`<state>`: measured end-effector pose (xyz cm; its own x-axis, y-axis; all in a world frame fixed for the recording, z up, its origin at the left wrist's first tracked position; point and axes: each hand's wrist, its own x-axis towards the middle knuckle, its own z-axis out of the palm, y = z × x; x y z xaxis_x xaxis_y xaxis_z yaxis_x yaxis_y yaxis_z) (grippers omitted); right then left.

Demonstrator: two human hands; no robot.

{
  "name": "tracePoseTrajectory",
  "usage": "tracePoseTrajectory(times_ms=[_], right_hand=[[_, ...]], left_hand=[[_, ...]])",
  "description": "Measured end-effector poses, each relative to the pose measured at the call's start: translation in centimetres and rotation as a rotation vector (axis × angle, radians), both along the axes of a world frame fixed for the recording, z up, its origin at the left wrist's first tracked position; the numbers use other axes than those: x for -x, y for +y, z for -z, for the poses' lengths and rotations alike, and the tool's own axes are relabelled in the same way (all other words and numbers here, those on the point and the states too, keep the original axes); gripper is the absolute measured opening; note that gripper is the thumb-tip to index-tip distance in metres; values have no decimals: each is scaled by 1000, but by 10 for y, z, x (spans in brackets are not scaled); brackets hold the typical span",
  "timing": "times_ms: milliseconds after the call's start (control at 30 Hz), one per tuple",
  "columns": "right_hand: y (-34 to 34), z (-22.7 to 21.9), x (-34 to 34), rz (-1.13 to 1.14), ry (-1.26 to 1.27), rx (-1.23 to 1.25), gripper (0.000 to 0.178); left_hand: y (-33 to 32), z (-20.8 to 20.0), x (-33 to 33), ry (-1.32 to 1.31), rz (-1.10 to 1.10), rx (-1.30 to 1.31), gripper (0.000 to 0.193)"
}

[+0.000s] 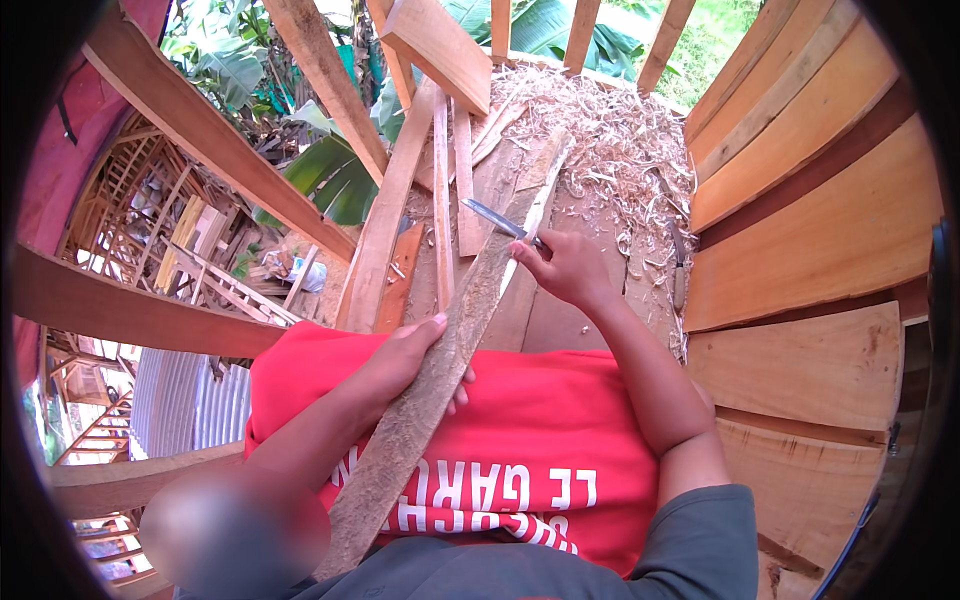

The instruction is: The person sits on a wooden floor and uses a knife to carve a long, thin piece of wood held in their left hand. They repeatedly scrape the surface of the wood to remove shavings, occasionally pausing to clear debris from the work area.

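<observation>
A long, rough-faced plank [440, 375] slants from my lap away toward the wood shavings. My left hand [405, 360] is closed around its middle, thumb on top and fingertips showing at the far side. In my right hand [567, 266] is a knife [492, 217], its steel blade lying across the plank's upper part and pointing left. Its handle is mostly hidden by my fingers. Near the far end, the plank's right edge shows a pale, freshly cut strip. Under the plank, a red cloth [540, 400] with white print covers my lap.
Curled wood shavings [620, 140] cover much of the far floor. Several loose boards [390, 240] lean at the left, near a thick wooden block [437, 50]. A plank wall [800, 220] closes the right side. Another handled tool [680, 280] lies beside it.
</observation>
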<state>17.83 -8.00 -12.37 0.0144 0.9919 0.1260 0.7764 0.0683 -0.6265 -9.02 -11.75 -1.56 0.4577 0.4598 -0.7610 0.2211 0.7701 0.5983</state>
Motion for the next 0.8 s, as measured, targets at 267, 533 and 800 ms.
tracePoseTrajectory(times_ms=[267, 533, 800], right_hand=[[9, 15, -5, 78, 950, 746, 59], [13, 40, -16, 163, 603, 305, 66], [14, 37, -17, 150, 949, 575, 62]], left_hand=[[1, 2, 0, -1, 21, -8, 42], [3, 1, -1, -18, 25, -1, 42], [2, 0, 1, -19, 6, 14, 42]])
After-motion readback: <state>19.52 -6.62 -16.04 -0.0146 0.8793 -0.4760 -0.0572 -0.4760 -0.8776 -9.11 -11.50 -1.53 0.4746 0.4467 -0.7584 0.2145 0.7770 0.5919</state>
